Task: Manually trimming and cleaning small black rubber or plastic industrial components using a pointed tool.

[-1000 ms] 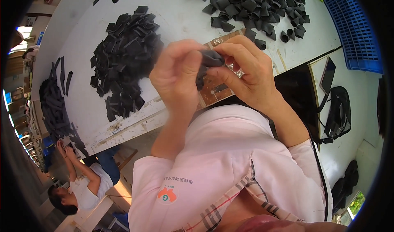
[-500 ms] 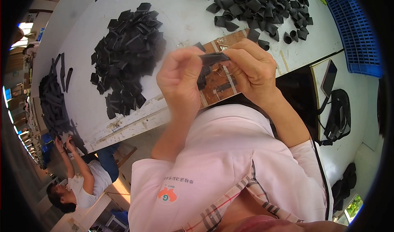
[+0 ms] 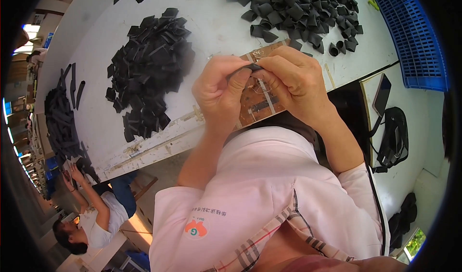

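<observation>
Between my two hands, above a brown board, is a small black fabric piece (image 3: 251, 68), mostly covered by fingers. My left hand (image 3: 219, 83) is closed on one end of it, thumb pressed against the fingers. With thumb and fingertips, my right hand (image 3: 294, 77) pinches the other end. Below them lies the brown board (image 3: 252, 109), with strips of tape and a dark patch on its surface. A pile of flat black pieces (image 3: 149, 65) sits to the left of my hands. Farther off, a heap of black pieces curled into tubes (image 3: 301, 12) spreads over the white table.
Along the right stands a blue plastic basket (image 3: 411, 41). A phone (image 3: 381, 95) and a black pouch (image 3: 393, 135) rest on the surface at right. Long black strips (image 3: 61, 115) are heaped at the table's left end, where another person (image 3: 98, 214) works.
My hands have come closer together, the left moving right. The black piece, stretched between them earlier, now shows less and looks bent under my fingers.
</observation>
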The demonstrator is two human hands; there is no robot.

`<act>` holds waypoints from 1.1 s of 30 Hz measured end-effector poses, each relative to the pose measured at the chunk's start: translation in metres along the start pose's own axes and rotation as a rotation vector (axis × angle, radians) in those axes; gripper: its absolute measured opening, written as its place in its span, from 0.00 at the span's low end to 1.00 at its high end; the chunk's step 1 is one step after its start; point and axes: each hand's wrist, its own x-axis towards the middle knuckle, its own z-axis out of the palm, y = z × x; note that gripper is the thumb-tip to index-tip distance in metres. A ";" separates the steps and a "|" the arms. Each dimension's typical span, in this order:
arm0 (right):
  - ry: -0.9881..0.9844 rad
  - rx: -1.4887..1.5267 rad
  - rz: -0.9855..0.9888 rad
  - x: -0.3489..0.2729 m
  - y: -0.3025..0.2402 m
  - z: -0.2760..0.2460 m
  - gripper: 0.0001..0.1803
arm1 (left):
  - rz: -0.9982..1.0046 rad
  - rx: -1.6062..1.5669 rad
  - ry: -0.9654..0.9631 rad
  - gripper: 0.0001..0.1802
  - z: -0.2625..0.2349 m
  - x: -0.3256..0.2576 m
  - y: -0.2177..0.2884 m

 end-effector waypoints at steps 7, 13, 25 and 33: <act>0.257 0.051 -0.077 -0.008 0.012 0.020 0.06 | -0.028 -0.010 -0.016 0.05 0.004 0.004 -0.004; 0.113 0.466 0.272 -0.008 -0.008 -0.011 0.07 | -0.130 -0.112 0.124 0.15 0.009 -0.008 0.020; 0.078 1.250 0.935 -0.032 -0.016 -0.002 0.11 | -0.205 0.038 0.077 0.06 0.027 -0.019 0.028; 0.290 0.252 0.176 -0.034 -0.015 -0.005 0.09 | -0.256 0.259 0.007 0.03 0.023 -0.017 0.033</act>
